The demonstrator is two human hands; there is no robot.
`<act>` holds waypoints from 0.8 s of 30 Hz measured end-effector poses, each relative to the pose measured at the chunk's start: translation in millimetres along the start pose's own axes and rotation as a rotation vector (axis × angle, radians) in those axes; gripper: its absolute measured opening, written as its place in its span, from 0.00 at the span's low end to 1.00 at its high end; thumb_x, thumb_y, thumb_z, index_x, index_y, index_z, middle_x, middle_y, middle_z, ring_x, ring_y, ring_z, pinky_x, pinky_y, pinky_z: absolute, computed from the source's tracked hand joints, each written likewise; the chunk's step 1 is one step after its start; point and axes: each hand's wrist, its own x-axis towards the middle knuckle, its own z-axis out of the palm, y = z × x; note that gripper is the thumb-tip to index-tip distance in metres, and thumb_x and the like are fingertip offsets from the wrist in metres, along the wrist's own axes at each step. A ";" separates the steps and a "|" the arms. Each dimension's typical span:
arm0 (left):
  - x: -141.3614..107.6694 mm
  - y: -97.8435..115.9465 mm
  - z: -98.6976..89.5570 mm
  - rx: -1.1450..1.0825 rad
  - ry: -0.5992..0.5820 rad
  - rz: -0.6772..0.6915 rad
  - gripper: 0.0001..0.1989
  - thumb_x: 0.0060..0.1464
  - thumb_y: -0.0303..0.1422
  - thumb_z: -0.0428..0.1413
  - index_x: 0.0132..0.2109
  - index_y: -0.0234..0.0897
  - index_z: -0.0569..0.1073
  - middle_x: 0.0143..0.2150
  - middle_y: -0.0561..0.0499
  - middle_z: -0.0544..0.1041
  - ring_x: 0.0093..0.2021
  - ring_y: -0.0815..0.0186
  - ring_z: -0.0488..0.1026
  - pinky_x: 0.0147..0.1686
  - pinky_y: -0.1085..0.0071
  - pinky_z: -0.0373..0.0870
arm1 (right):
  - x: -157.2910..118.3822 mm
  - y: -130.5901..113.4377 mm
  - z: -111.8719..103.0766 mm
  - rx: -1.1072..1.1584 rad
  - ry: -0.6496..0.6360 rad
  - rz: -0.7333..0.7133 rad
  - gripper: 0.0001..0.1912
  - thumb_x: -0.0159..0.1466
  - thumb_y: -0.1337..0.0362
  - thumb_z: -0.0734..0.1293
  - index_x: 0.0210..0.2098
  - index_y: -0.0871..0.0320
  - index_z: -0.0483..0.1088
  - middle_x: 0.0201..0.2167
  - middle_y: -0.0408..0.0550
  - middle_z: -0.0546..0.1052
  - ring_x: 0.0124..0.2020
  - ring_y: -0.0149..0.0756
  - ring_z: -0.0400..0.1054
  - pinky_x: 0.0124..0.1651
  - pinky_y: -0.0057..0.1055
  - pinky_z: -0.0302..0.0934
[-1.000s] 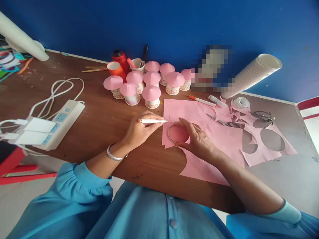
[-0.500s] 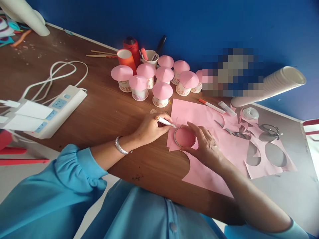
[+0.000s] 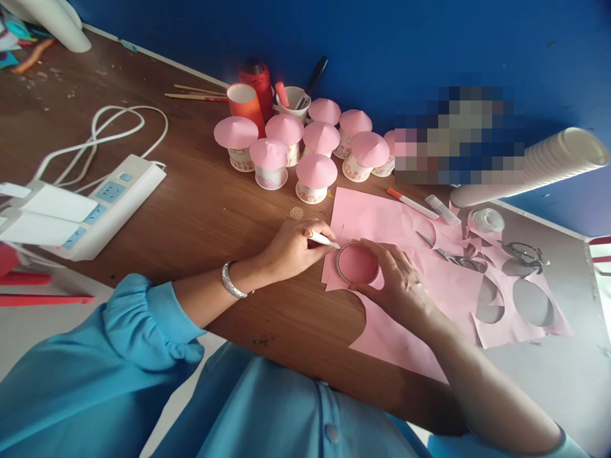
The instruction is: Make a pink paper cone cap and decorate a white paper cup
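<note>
My left hand (image 3: 296, 250) is closed around a white pen (image 3: 323, 239), whose tip meets the outer edge of a thin silver ring that looks like a bangle (image 3: 339, 270). The ring lies flat on pink paper (image 3: 415, 312), and a round of pink shows inside it. From the right, my right hand (image 3: 394, 273) grips the ring's far side between thumb and fingers, which also press on the sheet. Another silver bracelet (image 3: 231, 280) circles my left wrist.
Behind the paper stand several small paper cups with pink cone tops (image 3: 316, 172). Scissors (image 3: 451, 256), an orange-capped marker (image 3: 413, 205) and cut pink scraps (image 3: 513, 312) lie right. A stack of paper cups (image 3: 529, 168) leans there. A power strip (image 3: 114, 210) sits left.
The view has shifted slightly. The pen tip has moved a little along the ring's upper left edge, while both hands keep their holds.
</note>
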 end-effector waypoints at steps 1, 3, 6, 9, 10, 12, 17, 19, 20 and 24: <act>-0.3 -0.3 0.1 0.010 -0.002 0.010 0.06 0.56 0.28 0.67 0.39 0.35 0.79 0.36 0.52 0.83 0.34 0.69 0.78 0.38 0.72 0.73 | 0.2 -0.2 0.1 -0.002 0.001 0.004 0.36 0.64 0.54 0.74 0.67 0.51 0.59 0.54 0.57 0.77 0.54 0.55 0.73 0.53 0.50 0.70; -1.2 -0.9 0.1 0.034 -0.012 0.028 0.05 0.56 0.29 0.67 0.39 0.35 0.78 0.36 0.52 0.83 0.34 0.69 0.78 0.37 0.72 0.72 | 0.4 -0.7 0.2 -0.005 0.002 0.012 0.36 0.63 0.55 0.75 0.66 0.51 0.61 0.53 0.56 0.78 0.54 0.54 0.73 0.53 0.49 0.70; -3.2 -1.7 -0.4 0.045 -0.029 0.034 0.06 0.57 0.30 0.67 0.39 0.35 0.78 0.35 0.52 0.82 0.33 0.68 0.78 0.36 0.72 0.70 | 0.5 -0.9 0.1 -0.010 -0.001 0.021 0.36 0.62 0.56 0.76 0.65 0.52 0.61 0.53 0.56 0.78 0.54 0.54 0.73 0.53 0.49 0.70; -5.9 -1.2 -1.3 0.042 -0.044 0.028 0.06 0.58 0.31 0.66 0.39 0.36 0.77 0.34 0.52 0.82 0.34 0.68 0.78 0.35 0.73 0.69 | 0.1 -0.6 -0.1 -0.015 0.000 0.025 0.36 0.62 0.56 0.76 0.65 0.52 0.62 0.53 0.57 0.78 0.54 0.54 0.73 0.54 0.49 0.69; -6.9 -0.6 -1.7 0.041 -0.048 0.031 0.06 0.58 0.30 0.66 0.39 0.36 0.77 0.34 0.52 0.82 0.34 0.68 0.78 0.35 0.73 0.70 | 0.0 -0.5 -0.1 -0.014 0.002 0.022 0.36 0.62 0.55 0.76 0.65 0.52 0.62 0.53 0.57 0.78 0.54 0.54 0.73 0.54 0.49 0.69; -8.9 1.2 -2.6 0.033 -0.053 0.040 0.05 0.58 0.29 0.65 0.39 0.35 0.76 0.36 0.51 0.82 0.35 0.69 0.78 0.37 0.73 0.71 | -0.2 -0.2 0.0 -0.009 0.004 0.011 0.36 0.63 0.55 0.76 0.66 0.52 0.61 0.54 0.57 0.77 0.54 0.54 0.73 0.54 0.49 0.69; -13.1 7.4 -6.5 0.029 -0.074 0.045 0.03 0.60 0.27 0.63 0.40 0.36 0.76 0.35 0.51 0.81 0.35 0.68 0.78 0.39 0.72 0.73 | -0.3 -0.8 0.2 -0.012 0.004 0.006 0.36 0.63 0.54 0.75 0.66 0.52 0.60 0.55 0.58 0.77 0.55 0.55 0.72 0.54 0.50 0.69; -14.9 9.2 -7.7 0.030 -0.076 0.043 0.02 0.60 0.27 0.63 0.40 0.36 0.77 0.35 0.51 0.81 0.34 0.68 0.78 0.39 0.71 0.74 | 0.1 -1.3 -0.3 -0.008 0.007 0.003 0.36 0.64 0.53 0.74 0.67 0.52 0.60 0.55 0.58 0.77 0.55 0.55 0.72 0.55 0.50 0.68; -15.9 9.8 -8.0 0.026 -0.078 0.040 0.02 0.61 0.27 0.62 0.40 0.36 0.77 0.35 0.50 0.81 0.34 0.68 0.78 0.39 0.71 0.75 | 0.4 -1.6 -0.6 -0.005 0.007 0.002 0.36 0.64 0.54 0.74 0.67 0.52 0.60 0.55 0.58 0.77 0.55 0.55 0.72 0.55 0.50 0.68; -20.1 13.0 -8.9 0.004 -0.077 0.057 0.03 0.61 0.26 0.61 0.41 0.38 0.77 0.37 0.50 0.83 0.37 0.67 0.80 0.48 0.66 0.78 | 1.5 -1.8 -1.4 0.017 -0.011 0.000 0.36 0.65 0.54 0.73 0.68 0.51 0.58 0.56 0.57 0.77 0.56 0.55 0.71 0.56 0.51 0.67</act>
